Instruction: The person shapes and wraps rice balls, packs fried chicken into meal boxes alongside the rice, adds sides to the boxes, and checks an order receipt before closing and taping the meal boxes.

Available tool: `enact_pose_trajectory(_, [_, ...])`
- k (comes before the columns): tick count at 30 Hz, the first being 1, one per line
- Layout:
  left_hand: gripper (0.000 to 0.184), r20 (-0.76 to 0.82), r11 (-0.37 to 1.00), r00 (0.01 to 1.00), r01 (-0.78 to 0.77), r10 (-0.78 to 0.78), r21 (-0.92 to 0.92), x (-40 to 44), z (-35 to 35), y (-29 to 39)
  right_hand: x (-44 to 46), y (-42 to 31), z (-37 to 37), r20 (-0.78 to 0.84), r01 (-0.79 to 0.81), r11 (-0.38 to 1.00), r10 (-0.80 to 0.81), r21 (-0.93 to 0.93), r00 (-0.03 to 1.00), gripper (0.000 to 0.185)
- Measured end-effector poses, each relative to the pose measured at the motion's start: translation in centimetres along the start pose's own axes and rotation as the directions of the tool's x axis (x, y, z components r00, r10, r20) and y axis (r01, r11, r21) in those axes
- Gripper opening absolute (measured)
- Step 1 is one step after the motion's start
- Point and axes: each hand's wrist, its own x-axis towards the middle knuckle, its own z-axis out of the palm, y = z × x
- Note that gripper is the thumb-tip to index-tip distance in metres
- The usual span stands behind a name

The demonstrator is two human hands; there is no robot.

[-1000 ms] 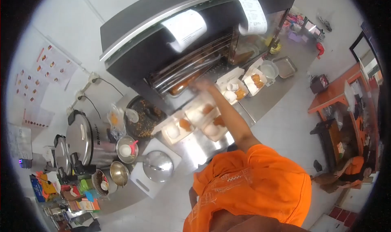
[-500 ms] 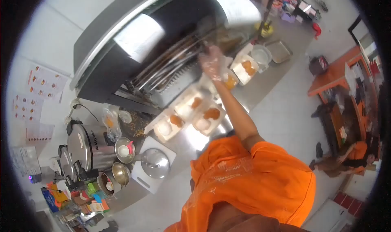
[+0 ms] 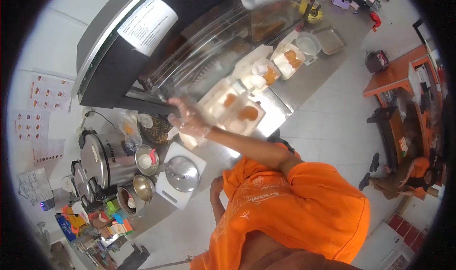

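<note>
My right hand [image 3: 189, 122], in a clear plastic glove, is stretched out to the left over the lower-left food box [image 3: 188, 141], which it mostly hides. Its fingers are spread, with nothing seen between them. Fried pieces [image 3: 248, 113] and a white round portion [image 3: 236, 125] lie in a white box beside it. A blurred, see-through streak crosses these boxes. Farther right, a box holds a small white cup [image 3: 260, 69] and a fried piece [image 3: 270, 75]; another box [image 3: 289, 69] stands beyond. At the left of the orange shirt, part of my left arm shows; its hand cannot be made out.
A glass display case [image 3: 204, 56] with papers stands behind the boxes. To the left are a large cooker [image 3: 107, 158], metal bowls [image 3: 143, 188] and a lid [image 3: 182, 174] on a white board [image 3: 176, 196]. A metal tray [image 3: 329, 40] is upper right. Another person [image 3: 412, 175] is far right.
My right hand has moved left and down, away from the case's front, to above the lower-left box. More of my left arm shows beside the shirt. The view has shifted.
</note>
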Motion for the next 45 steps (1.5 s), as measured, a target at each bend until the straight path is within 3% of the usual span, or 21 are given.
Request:
enact_pose_trajectory(3, [0.025, -0.247, 0.983, 0.962, -0.147, 0.115, -0.114, -2.0, -1.6, 5.4, -0.6, -0.8, 1.7, 0.048, -0.061, 0.966, 0.051, 0.251, 0.998, 0.065])
enact_pose_trajectory(6, [0.025, -0.463, 0.939, 0.879, -0.246, 0.11, -0.243, -5.2, -4.5, 15.1, -0.8, -0.6, 1.4, 0.031, -0.016, 0.973, 0.009, 0.232, 0.999, 0.064])
enact_pose_trajectory(10, [0.061, -0.674, 0.846, 0.729, -0.428, 0.116, -0.317, -6.2, -7.4, 23.9, -2.9, -1.2, 2.8, -0.136, 0.013, 0.945, 0.034, 0.328, 0.99, 0.059])
enact_pose_trajectory(12, [0.072, -0.768, 0.823, 0.605, -0.535, 0.213, -0.193, -5.6, -8.4, 25.7, -4.7, -1.5, 3.4, -0.009, -0.092, 0.954, 0.098, 0.284, 0.995, 0.056])
enact_pose_trajectory(13, [0.072, -0.81, 0.83, 0.549, -0.537, 0.208, -0.151, -5.3, -8.8, 25.7, -5.7, -1.4, 3.6, 0.038, -0.142, 0.957, 0.137, 0.252, 0.99, 0.054])
enact_pose_trajectory(16, [0.072, -0.864, 0.78, 0.443, -0.618, 0.239, -0.1, -1.9, -10.3, 23.5, -8.1, 1.5, 6.5, -0.158, 0.039, 0.991, -0.019, 0.128, 0.987, 0.046])
enact_pose_trajectory(17, [0.072, -0.893, 0.884, 0.4, -0.468, 0.205, -0.006, -1.7, -10.7, 24.1, -8.7, 1.5, 7.1, -0.18, 0.054, 0.995, -0.037, 0.088, 0.983, 0.045])
enact_pose_trajectory(18, [0.071, -0.891, 0.868, 0.422, -0.492, 0.17, -0.067, -1.2, -11.0, 24.0, -9.2, 1.2, 7.7, -0.18, 0.042, 0.998, -0.032, 0.055, 0.983, 0.044])
enact_pose_trajectory(20, [0.057, -0.918, 0.891, 0.309, -0.445, 0.251, 0.094, -1.0, -11.3, 24.8, -10.0, 0.0, 8.2, -0.18, 0.009, 1.0, -0.01, -0.008, 0.984, 0.042])
enact_pose_trajectory(26, [0.049, -0.895, 0.858, 0.293, -0.487, 0.336, 0.163, 0.6, -13.8, 24.2, -8.8, 0.5, 12.4, -0.249, -0.045, 0.94, -0.043, -0.337, 0.968, 0.039])
enact_pose_trajectory(27, [0.047, -0.894, 0.86, 0.294, -0.481, 0.338, 0.167, 0.8, -14.4, 23.8, -8.3, 0.3, 12.8, -0.317, -0.008, 0.995, -0.023, -0.096, 0.948, 0.039])
enact_pose_trajectory(29, [0.044, -0.896, 0.87, 0.295, -0.461, 0.333, 0.172, 1.4, -15.8, 22.8, -7.9, 0.1, 13.1, -0.394, 0.033, 0.996, 0.002, 0.083, 0.919, 0.042])
enact_pose_trajectory(34, [0.038, -0.933, 0.917, 0.266, -0.378, 0.242, 0.13, 3.3, -21.4, 17.8, -6.3, 2.5, 18.5, -0.477, -0.061, 0.957, -0.085, -0.282, 0.875, 0.052])
enact_pose_trajectory(36, [0.035, -0.95, 0.938, 0.237, -0.326, 0.202, 0.118, 4.3, -24.7, 14.8, -8.5, 1.8, 15.2, -0.11, 0.257, 0.945, -0.283, -0.204, 0.953, 0.05])
enact_pose_trajectory(38, [0.033, -0.972, 0.968, 0.174, -0.219, 0.16, 0.12, 4.8, -29.1, 10.7, -11.9, -0.3, 9.7, 0.254, 0.529, 0.847, -0.523, 0.047, 0.814, 0.049])
enact_pose_trajectory(40, [0.031, -0.958, 0.944, 0.135, 0.18, 0.254, 0.275, 4.7, -34.0, 5.3, -15.5, 1.1, 7.6, 0.534, 0.219, 0.821, -0.521, 0.527, 0.666, 0.056])
enact_pose_trajectory(41, [0.03, -0.925, 0.788, 0.148, 0.489, 0.349, 0.375, 4.2, -35.7, 2.9, -16.8, 1.3, 5.7, 0.734, 0.129, 0.925, -0.364, 0.357, 0.574, 0.047])
enact_pose_trajectory(42, [0.03, -0.855, 0.483, 0.265, 0.732, 0.446, 0.48, 4.4, -36.7, 0.4, -17.3, 2.0, 3.3, 0.774, 0.044, 0.951, -0.277, 0.307, 0.569, 0.038])
enact_pose_trajectory(43, [0.029, -0.827, 0.29, 0.342, 0.819, 0.446, 0.495, 3.6, -37.7, -1.6, -17.5, 2.3, 0.5, 0.807, -0.039, 0.967, -0.187, 0.251, 0.56, 0.03])
enact_pose_trajectory(44, [0.028, -0.831, 0.242, 0.388, 0.83, 0.398, 0.503, 3.6, -37.7, -1.7, -17.1, 3.5, -1.0, 0.911, -0.311, 0.95, 0.103, 0.03, 0.4, 0.035])
enact_pose_trajectory(45, [0.029, -0.954, 0.673, 0.218, 0.677, 0.205, 0.299, 3.4, -37.4, -2.5, -18.1, 5.5, -3.4, 0.733, -0.071, 0.979, -0.094, 0.191, 0.674, 0.043])
